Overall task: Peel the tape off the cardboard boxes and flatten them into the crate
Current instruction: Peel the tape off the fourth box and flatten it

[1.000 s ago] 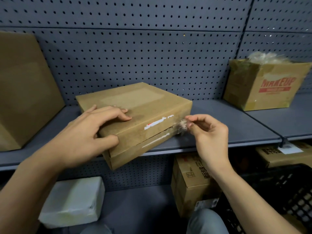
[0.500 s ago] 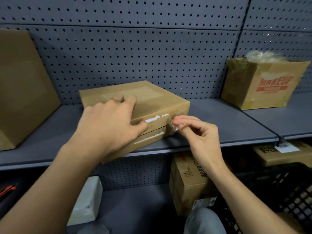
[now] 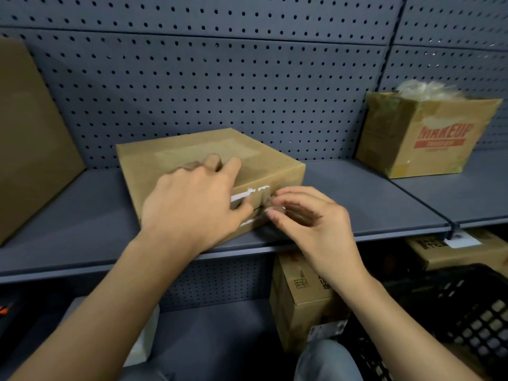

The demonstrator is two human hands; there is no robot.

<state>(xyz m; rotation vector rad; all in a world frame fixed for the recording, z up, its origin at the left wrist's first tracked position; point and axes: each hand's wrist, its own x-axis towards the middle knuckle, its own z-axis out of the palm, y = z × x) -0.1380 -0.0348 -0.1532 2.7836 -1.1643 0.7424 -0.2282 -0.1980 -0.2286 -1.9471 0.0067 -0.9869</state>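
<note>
A flat brown cardboard box (image 3: 272, 163) lies on the grey shelf (image 3: 82, 215), its front seam partly split with white tape scraps on it. My left hand (image 3: 192, 204) presses flat on the box's top and front edge. At the seam near the box's right front corner, my right hand (image 3: 310, 221) pinches a small crumpled strip of clear tape (image 3: 270, 209) with its fingertips. The black plastic crate (image 3: 467, 312) stands at the lower right, below the shelf.
A large box (image 3: 30, 138) leans at the left of the shelf. An open "MAKEUP" box (image 3: 423, 136) holding crumpled plastic sits at the right. Below the shelf are more cardboard boxes (image 3: 299, 298), a white parcel (image 3: 143, 342) and my knee (image 3: 327, 361). Pegboard backs the shelf.
The box has been pushed back flat onto the shelf. My left hand slid from its left side onto its top. My right hand moved in from the corner to the front seam.
</note>
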